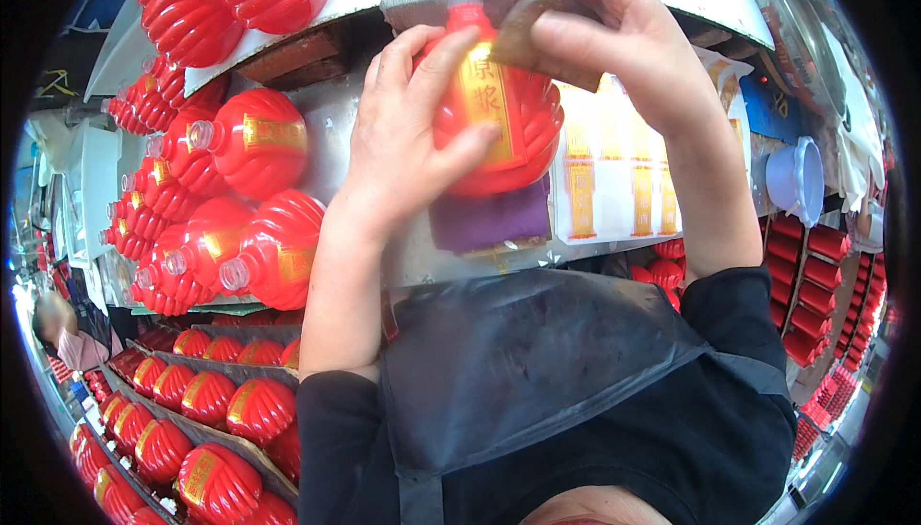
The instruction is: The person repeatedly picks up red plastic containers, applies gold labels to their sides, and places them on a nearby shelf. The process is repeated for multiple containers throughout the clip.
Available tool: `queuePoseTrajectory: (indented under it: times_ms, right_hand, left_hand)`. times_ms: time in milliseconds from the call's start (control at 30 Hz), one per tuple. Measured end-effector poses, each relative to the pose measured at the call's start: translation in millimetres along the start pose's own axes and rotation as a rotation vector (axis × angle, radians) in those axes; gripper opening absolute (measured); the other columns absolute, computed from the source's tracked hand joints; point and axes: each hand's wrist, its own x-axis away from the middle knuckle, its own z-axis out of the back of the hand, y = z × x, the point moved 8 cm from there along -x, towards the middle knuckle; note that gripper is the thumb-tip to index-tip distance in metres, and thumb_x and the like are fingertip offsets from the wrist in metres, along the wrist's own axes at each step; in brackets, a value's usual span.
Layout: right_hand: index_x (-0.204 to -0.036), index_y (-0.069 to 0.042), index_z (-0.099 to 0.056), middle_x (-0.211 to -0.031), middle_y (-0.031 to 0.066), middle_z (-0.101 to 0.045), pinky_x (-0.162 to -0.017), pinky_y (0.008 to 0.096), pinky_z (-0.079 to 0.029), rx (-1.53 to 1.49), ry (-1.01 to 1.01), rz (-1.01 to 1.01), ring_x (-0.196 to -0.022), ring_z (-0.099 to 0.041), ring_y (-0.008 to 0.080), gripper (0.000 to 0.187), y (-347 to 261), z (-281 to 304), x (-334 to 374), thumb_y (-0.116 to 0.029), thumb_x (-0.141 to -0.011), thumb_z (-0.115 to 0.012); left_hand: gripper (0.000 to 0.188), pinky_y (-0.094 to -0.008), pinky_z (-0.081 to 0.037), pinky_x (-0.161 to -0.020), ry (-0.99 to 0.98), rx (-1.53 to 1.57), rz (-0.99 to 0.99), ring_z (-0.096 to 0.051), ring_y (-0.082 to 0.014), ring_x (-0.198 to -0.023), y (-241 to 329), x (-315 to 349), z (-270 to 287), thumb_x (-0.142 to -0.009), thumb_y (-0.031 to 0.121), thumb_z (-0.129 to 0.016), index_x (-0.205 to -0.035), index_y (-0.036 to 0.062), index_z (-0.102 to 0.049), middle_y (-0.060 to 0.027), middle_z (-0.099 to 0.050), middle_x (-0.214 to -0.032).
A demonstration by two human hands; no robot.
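A red ribbed bottle (532,127) with a clear neck and a gold label (496,146) lies in front of me, neck pointing away. Its body rests by a purple cloth (489,223), and the neck end lies at a grey cloth pad (413,9). My left hand (398,137) grips the bottle's left side, with the thumb across the label. Pinched between the thumb and fingers of my right hand (628,41) is a curved brown flexible pad (521,31), bent against the bottle at the label's upper right edge. The pad's material is unclear.
Backing sheets with gold labels (614,194) lie right of the bottle. Several labelled red bottles (264,141) crowd the table's left side. Racks of red bottles (206,396) stand lower left. A pale blue bucket (796,180) is at the right. Another person (82,333) is far left.
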Motion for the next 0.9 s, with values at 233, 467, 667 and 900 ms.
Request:
queuePoseTrajectory:
  times_ms: [233,467,667,900]
  right_hand:
    - [-0.109,-0.007,-0.075,-0.1,0.0114,-0.076,-0.08,0.0372,-0.06,0.924,0.146,0.71,-0.09,-0.075,0.0284,0.024,-58.2,-37.5,14.8,-0.006,-0.085,-0.077]
    - [-0.104,-0.006,-0.078,-0.105,0.0102,-0.077,-0.075,0.0358,-0.06,0.848,-0.158,1.061,-0.094,-0.076,0.0246,0.023,-41.1,-82.5,109.7,-0.008,-0.082,-0.074]
    - [-0.097,-0.009,-0.076,-0.094,0.0059,-0.077,-0.077,0.0364,-0.059,0.686,0.18,0.717,-0.088,-0.076,0.0261,0.018,-27.9,-31.3,87.1,-0.008,-0.079,-0.078]
    - [-0.096,-0.008,-0.077,-0.099,0.0074,-0.078,-0.078,0.0359,-0.057,0.604,-0.089,0.786,-0.093,-0.076,0.0231,0.018,-29.8,-62.5,107.1,0.002,-0.08,-0.077]
  left_hand:
    - [0.08,-0.0472,-0.038,-0.118,0.093,0.142,0.1,-0.048,-0.0403,-0.141,-10.3,15.2,-1.9,-0.088,0.033,-0.075,-0.158,0.0077,-0.043,-0.0221,-0.049,-0.152]
    - [0.06,-0.042,-0.039,-0.118,0.257,0.522,0.227,-0.051,-0.0336,-0.14,-20.2,28.8,-9.1,-0.099,0.031,-0.062,-0.149,-0.0008,-0.051,-0.0213,-0.052,-0.15]
    - [0.065,-0.0426,-0.044,-0.114,0.273,0.357,0.195,-0.055,-0.0346,-0.135,-15.0,30.5,-10.3,-0.094,0.023,-0.069,-0.15,-0.0009,-0.047,-0.0223,-0.053,-0.147]
    - [0.071,-0.0423,-0.046,-0.112,0.334,0.495,0.223,-0.058,-0.033,-0.13,-13.5,32.6,-10.9,-0.092,0.021,-0.07,-0.153,-0.0018,-0.042,-0.0221,-0.055,-0.144]
